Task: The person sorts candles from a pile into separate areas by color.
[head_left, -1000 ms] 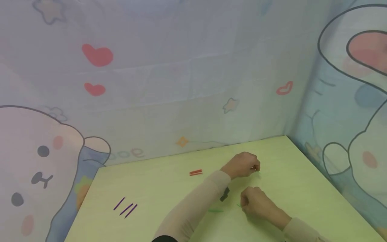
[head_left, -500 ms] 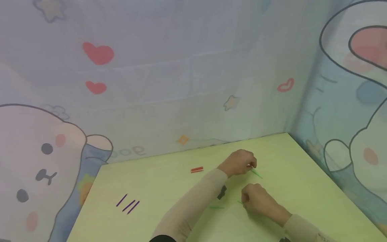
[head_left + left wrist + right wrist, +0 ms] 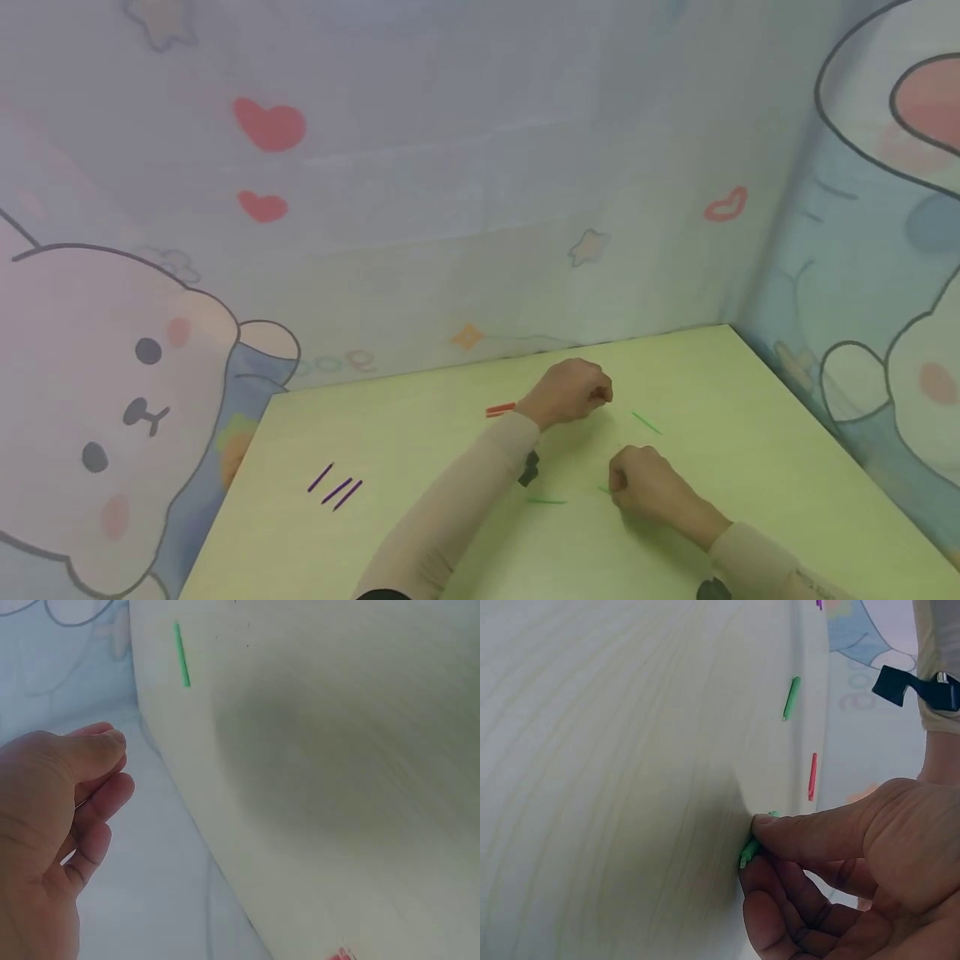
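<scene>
My left hand (image 3: 573, 390) hovers over the back of the table with nothing in it. In the left wrist view its thumb rests against the loosely curled index finger. A thin green stick (image 3: 647, 423) lies on the table just to its right. Nearer the front, my right hand (image 3: 652, 485) pinches another green stick (image 3: 751, 850) between thumb and fingers, close over the tabletop. The thumb covers part of that stick. Left of the right hand lies one more green stick (image 3: 547, 502).
Red sticks (image 3: 500, 408) lie beside the left wrist, partly behind it. Three purple sticks (image 3: 336, 490) lie slantwise on the left part of the table. A printed cloth (image 3: 420, 275) stands along the yellow-green table's (image 3: 420, 442) back edge. A dark strap piece (image 3: 528, 469) hangs below the left wrist.
My left hand has let go of a green stick, now lying on the table, and has drawn back to the left. My right hand keeps its pinch. The head view has shifted slightly.
</scene>
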`<state>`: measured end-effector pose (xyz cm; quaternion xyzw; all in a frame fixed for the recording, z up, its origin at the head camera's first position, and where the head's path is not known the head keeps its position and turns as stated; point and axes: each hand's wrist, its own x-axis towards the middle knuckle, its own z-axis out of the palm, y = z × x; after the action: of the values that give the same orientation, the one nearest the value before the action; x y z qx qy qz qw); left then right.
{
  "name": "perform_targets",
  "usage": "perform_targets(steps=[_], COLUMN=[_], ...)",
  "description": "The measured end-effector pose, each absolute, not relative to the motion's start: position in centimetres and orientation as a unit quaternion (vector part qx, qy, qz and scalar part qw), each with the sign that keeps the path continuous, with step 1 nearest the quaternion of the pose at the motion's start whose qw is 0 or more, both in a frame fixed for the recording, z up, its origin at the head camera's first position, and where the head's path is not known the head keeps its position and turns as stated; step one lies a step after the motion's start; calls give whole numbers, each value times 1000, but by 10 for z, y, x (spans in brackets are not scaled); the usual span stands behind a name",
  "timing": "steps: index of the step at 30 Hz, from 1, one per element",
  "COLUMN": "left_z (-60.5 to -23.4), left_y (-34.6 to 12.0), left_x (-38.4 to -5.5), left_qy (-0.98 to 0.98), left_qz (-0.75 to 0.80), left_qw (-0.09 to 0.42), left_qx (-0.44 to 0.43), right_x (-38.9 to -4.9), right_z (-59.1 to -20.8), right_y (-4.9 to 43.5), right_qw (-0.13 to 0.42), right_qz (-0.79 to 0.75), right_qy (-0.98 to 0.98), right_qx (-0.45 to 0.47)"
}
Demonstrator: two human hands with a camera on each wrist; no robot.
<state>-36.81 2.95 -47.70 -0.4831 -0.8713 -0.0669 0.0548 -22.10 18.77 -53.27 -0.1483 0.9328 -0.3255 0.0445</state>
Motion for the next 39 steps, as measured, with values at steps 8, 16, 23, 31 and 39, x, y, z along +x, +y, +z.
perform_targets(steps=[8, 16, 23, 31, 39], left_z=[-463, -481, -499, -508, -520], left_y=[-4, -37, -62, -65, -71], left_x=[-357, -335, -304, -285, -273], left_qy=[-895, -898, -890, -894, -901], left_qz=[-115, -170, -192, -163, -106], left_qw=[44, -38, -57, -77, -68], left_qx=[-429, -403, -410, -411, -415], right_x=[-222, -222, -221, -221, -218], right_z=[-532, -528, -527, -524, -525], right_y=[187, 187, 186, 190, 185], right_qw=[51, 55, 58, 42, 49], right_qz=[-321, -325, -322, -315, -319], right_qy=[935, 933, 933, 934, 933], right_qx=[-142, -148, -149, -163, -162])
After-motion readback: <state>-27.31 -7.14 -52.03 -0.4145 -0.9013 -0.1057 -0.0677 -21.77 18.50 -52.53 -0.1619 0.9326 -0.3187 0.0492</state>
